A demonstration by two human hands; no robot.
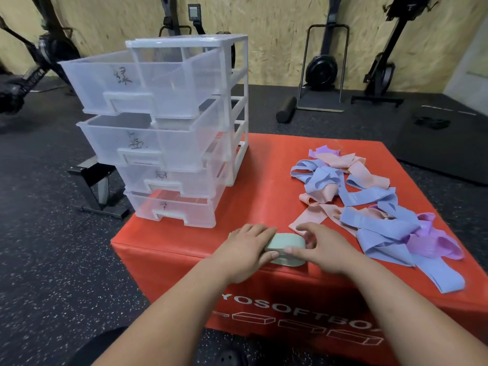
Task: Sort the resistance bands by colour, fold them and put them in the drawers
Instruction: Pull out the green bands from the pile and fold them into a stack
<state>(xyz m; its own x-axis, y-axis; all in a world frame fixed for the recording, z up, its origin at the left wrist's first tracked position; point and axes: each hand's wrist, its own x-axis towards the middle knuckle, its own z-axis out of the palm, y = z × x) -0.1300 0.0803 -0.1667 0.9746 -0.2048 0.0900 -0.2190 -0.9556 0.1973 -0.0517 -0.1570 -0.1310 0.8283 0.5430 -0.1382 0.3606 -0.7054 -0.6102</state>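
A red padded box serves as the worktop [264, 170], standing on dark speckled gym flooring with white lettering on its near face. On its left rear part stands a clear plastic drawer unit [169, 143] with a white frame; all four drawers are pulled out, the upper ones further than the lower, each with a handwritten mark on its front. On the right side of the worktop lies a loose tangled heap of resistance bands [369, 207] in blue, pink and purple. Near the front edge, the left hand [245, 249] and the right hand [324, 249] each curl their fingers round one end of a folded pale green band [286, 244], which rests on the worktop between them.
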